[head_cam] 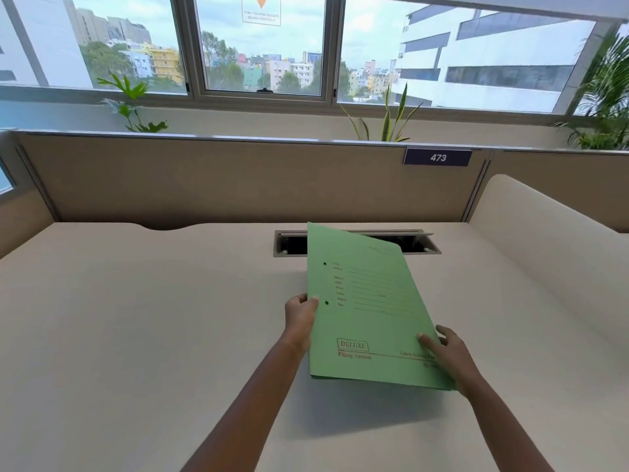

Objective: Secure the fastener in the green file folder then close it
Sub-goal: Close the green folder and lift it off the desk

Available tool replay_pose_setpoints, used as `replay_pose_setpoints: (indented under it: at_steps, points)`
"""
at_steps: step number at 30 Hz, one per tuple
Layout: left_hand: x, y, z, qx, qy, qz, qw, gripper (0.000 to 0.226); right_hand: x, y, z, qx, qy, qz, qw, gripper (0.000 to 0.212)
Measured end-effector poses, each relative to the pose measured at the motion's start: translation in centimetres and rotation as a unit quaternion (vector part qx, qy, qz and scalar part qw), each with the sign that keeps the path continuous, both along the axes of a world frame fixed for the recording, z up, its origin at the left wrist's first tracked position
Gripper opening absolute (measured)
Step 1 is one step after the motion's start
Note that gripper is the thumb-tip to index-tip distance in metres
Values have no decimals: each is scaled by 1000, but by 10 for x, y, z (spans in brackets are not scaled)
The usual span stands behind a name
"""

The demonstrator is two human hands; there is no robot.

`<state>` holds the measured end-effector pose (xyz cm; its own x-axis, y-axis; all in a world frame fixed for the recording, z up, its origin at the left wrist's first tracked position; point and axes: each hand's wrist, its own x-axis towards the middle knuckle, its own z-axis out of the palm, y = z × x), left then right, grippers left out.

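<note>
A green file folder [369,308] is held closed above the desk, tilted with its front cover facing me and printed "DELUXE Filing System". Two punch holes show near its left edge. My left hand [301,318] grips the left spine edge about halfway down, thumb on the cover. My right hand [449,356] holds the lower right corner, thumb on top and fingers behind. The folder casts a shadow on the desk below. The fastener is hidden inside.
The beige desk [136,335] spreads out all around. An open cable slot [289,243] sits in the desk behind the folder. A fabric partition [221,182] with a "473" label [438,157] stands at the back, and a curved white divider [544,233] rises at the right.
</note>
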<state>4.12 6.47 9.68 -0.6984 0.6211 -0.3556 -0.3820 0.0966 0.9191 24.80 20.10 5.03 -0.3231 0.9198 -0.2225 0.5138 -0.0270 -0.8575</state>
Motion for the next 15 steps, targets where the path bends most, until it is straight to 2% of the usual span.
replay_pose_setpoints:
  at_steps: [3, 5, 10, 15]
  points:
    - [-13, -8, 6, 17, 8, 17, 1000, 22, 3, 5, 8, -134, 105, 21, 985, 44]
    - [-23, -13, 8, 31, 10, 29, 999, 19, 4, 5, 13, -199, 135, 65, 969, 34]
    - [-49, -25, 9, 11, 37, 39, 998, 29, -12, -7, 16, -203, 95, 146, 964, 27]
    - [-73, -37, 1, -52, 83, 29, 995, 29, -55, -22, 14, -199, 170, 101, 960, 25]
